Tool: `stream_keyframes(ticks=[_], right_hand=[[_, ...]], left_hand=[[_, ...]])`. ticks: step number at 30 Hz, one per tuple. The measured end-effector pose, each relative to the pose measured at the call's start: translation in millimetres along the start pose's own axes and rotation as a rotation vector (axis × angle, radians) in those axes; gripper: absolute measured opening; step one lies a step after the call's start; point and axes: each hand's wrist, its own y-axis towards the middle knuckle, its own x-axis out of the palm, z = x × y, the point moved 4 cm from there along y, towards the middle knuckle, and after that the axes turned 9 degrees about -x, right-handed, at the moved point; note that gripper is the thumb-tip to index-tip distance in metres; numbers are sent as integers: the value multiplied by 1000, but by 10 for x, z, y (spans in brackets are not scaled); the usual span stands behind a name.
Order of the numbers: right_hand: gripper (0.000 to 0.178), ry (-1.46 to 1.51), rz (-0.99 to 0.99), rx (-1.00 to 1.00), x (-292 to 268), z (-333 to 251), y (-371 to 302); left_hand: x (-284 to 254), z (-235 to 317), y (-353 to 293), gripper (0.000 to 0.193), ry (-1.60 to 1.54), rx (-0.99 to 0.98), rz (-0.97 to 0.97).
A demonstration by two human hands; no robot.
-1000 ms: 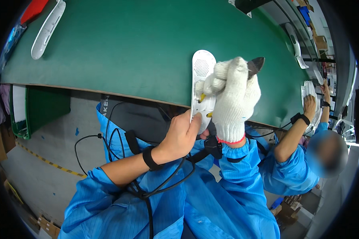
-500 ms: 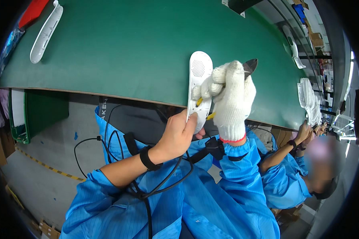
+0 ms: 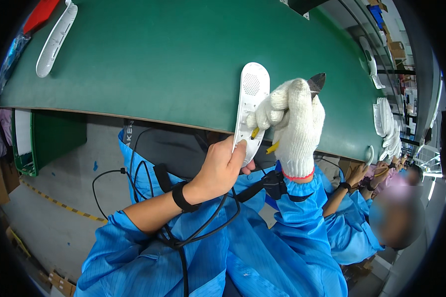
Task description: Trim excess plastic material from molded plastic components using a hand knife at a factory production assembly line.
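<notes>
My bare left hand point(image 3: 226, 161), a black band at its wrist, grips the lower end of a long white plastic shell point(image 3: 253, 94) between thumb and fingers. The shell has rounded ends and a patch of small holes near its far end, and stands tilted over the table's front edge. My right hand point(image 3: 296, 129), in a white knitted glove, is closed around yellow-handled pliers. The dark pointed jaws point(image 3: 317, 84) of the pliers stick out past the glove, facing away from the shell. The gloved fingertips are at the shell's right side; whether they touch it I cannot tell.
Another white shell point(image 3: 57, 39) lies at the far left of the green table point(image 3: 148, 64), near a red object point(image 3: 40, 16). A green bin point(image 3: 59, 141) stands below on the left. At right, a co-worker in a blue sleeve point(image 3: 349, 218) works beside stacked white parts point(image 3: 387, 126).
The gloved right hand and pliers have shifted slightly right and nearer. The shell's far end has tipped a little right; my left hand keeps its hold. The co-worker's hands have moved.
</notes>
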Motion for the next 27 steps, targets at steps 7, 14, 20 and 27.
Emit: stream_keyframes(ticks=[7,14,20,27], right_hand=[[39,-171,158,-25,54,9,-21],[38,-85,147,8,175,-23,47],[28,-67,73,-49,-3,47,21],[33,-239,123,-106,217,-90,-85]], left_hand=[[15,35,-15,34,45,12,-1],[-26,63,-19,33,33,36,10],[-27,45,-9,34,69,2,16],[-18,9,4,32,59,17,-9]])
